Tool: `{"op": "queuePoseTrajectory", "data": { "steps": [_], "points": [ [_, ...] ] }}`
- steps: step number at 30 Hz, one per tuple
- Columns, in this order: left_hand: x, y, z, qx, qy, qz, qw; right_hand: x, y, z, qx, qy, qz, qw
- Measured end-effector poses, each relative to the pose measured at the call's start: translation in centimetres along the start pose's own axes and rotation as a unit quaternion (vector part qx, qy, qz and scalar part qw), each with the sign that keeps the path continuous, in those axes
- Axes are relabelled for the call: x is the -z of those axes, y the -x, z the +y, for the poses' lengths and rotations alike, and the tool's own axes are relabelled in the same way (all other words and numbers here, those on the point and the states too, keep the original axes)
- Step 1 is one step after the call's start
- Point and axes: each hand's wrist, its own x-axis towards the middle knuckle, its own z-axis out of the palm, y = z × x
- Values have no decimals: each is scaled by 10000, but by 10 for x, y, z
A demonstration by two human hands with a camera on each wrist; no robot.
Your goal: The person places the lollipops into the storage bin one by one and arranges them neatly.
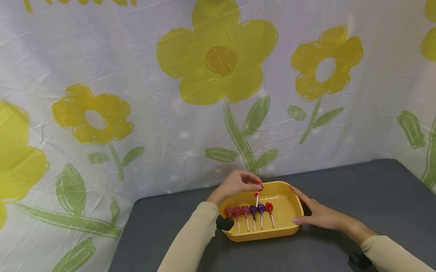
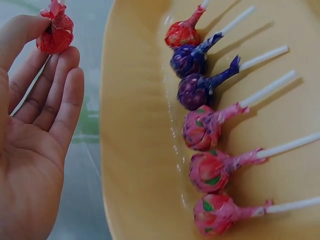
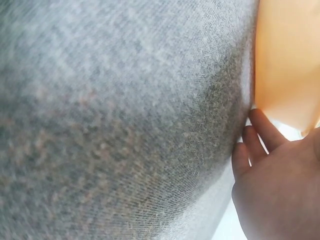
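Note:
My left hand (image 1: 237, 184) pinches a red-wrapped lollipop (image 2: 55, 37) by its round head, between thumb and index finger. Its other fingers are extended in the left wrist view. In the head view the white stick of this lollipop slants down over a yellow tray (image 1: 287, 209). Inside lies a row of lollipops, heads toward the back: several pink ones (image 2: 210, 170), two purple ones (image 2: 192, 91) and a red one (image 2: 182, 34) at the right end. My right hand (image 1: 321, 215) rests against the tray's right end, fingers extended and thumb at the front corner.
The tray stands on a dark grey table (image 1: 260, 268) near its back edge. Behind hangs a pale cloth (image 1: 175, 160) printed with yellow flowers. A black wrist device (image 1: 224, 223) is by the left cuff, another (image 1: 360, 261) by the right.

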Motion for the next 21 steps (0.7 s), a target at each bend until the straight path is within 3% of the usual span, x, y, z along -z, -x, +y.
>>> {"op": "queuePoseTrajectory", "data": {
  "steps": [13, 21],
  "points": [
    [-21, -7, 12, 107, -325, -123, 9993, 1, 1, -3, -163, 58, -62, 9998],
    [-33, -14, 4, 124, -306, 2, 9995, 1, 2, -5, -253, 98, -89, 9996]
  ]
}}
